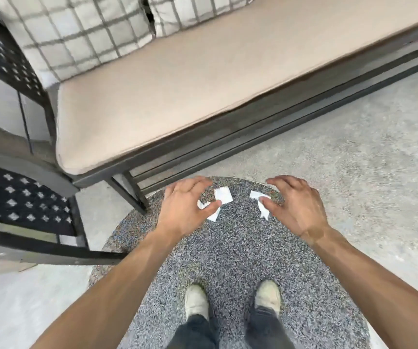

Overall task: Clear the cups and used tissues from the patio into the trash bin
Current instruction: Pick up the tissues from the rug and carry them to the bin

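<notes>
Several white tissue pieces lie on a round speckled grey rug (228, 248). One tissue (223, 195) sits near the rug's far edge, and another tissue (213, 215) lies partly under my left thumb. My left hand (185, 205) hovers over them with fingers spread, holding nothing. A further crumpled tissue (260, 201) lies to the right, with the thumb of my right hand (296, 205) touching or just above it. That hand is open too. No cups or trash bin are in view.
A metal bench with a beige seat cushion (190, 91) and checked pillows (76, 34) stands just beyond the rug. A dark lattice metal chair (23, 205) is at the left. My shoes (230, 298) stand on the rug. Concrete floor (366, 159) lies to the right.
</notes>
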`<state>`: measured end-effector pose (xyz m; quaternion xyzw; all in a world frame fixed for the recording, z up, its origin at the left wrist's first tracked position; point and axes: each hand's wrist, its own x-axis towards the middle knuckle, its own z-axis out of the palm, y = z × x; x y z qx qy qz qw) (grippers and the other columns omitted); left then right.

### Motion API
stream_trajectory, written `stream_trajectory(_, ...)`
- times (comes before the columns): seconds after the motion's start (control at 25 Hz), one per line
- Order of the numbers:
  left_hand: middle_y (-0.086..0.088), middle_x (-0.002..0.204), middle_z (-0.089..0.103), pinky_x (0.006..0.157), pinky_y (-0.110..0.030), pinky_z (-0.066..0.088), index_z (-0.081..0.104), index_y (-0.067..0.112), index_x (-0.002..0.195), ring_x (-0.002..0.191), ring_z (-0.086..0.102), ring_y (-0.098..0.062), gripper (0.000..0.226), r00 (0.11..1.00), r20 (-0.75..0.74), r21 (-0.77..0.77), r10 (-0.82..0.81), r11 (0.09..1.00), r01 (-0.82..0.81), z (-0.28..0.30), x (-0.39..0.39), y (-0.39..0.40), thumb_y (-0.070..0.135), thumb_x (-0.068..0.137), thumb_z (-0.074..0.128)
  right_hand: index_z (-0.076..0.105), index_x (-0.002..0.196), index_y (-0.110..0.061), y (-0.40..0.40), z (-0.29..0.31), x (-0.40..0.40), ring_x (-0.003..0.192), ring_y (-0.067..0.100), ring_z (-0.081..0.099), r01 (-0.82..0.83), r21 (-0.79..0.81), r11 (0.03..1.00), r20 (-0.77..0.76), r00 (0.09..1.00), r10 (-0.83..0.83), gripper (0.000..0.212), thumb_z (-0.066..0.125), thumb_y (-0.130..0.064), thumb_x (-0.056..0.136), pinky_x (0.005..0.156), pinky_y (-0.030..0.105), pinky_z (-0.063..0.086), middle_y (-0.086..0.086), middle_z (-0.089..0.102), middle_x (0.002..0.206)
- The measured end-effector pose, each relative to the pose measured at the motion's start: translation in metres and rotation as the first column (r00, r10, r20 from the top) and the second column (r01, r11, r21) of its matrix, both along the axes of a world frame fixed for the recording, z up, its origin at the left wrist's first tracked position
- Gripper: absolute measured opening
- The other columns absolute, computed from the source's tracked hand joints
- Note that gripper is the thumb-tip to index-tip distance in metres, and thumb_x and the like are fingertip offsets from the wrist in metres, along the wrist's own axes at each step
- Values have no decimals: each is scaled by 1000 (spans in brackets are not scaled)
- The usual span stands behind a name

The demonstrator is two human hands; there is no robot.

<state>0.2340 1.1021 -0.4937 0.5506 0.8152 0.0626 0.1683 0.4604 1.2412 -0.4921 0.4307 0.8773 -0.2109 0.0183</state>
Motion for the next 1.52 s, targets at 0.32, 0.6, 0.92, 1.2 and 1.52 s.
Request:
stream_trajectory(0.32, 9, 141, 48, 113, -48, 22, 42, 35, 139, 126, 48, -17, 62, 998, -32, -41, 51, 998, -53, -259, -39, -25, 67, 85, 44, 37, 137, -33, -23, -256, -7, 126, 29, 45, -15, -31, 999, 80, 997, 17, 56, 39, -62, 89, 103, 57, 36, 5, 48, 138)
stream_trajectory(0.6, 6, 141, 47, 108, -48, 29, 37, 38, 140, 127, 48, -21, 63, 995, -95, -82, 5, 997, -13, -405, -70, -22, 68, 85, 42, 29, 140, -36, 3, -394, -11, 120, 27, 51, -46, 40, 998, 98, 994, 42, 58, 42, -60, 88, 97, 53, 43, 3, 48, 137)
stream_trajectory(0.92, 7, 153, 25, 111, -57, 29, 25, 44, 144, 139, 29, -22, 76, 996, 35, -238, 85, 968, -74, -478, -112, -20, 48, 80, 66, 24, 143, -35, 35, -480, -5, 131, 32, 42, 10, 23, 1000, 195, 981, -14, 67, 42, -64, 86, 102, 61, 30, 8, 36, 148)
stream_trajectory(1.2, 17, 159, -7, 101, -49, 45, 9, 57, 145, 147, 14, -29, 93, 997, 52, -400, -53, 914, 70, -504, -124, -11, 23, 82, 70, -4, 146, -46, 59, -516, 5, 137, 37, 26, -4, -62, 998, 368, 929, 26, 90, 52, -67, 79, 98, 61, 36, -1, 9, 156)
stream_trajectory(1.52, -4, 134, 42, 72, -29, 60, 54, 30, 123, 100, 63, -22, 40, 997, 11, -300, 74, 952, -67, -508, -110, -22, 4, 92, 51, 52, 130, -22, 58, -525, 8, 103, 29, 63, 104, -82, 991, 192, 978, -87, 47, 52, 1, 90, 75, 42, 59, 10, 53, 132)
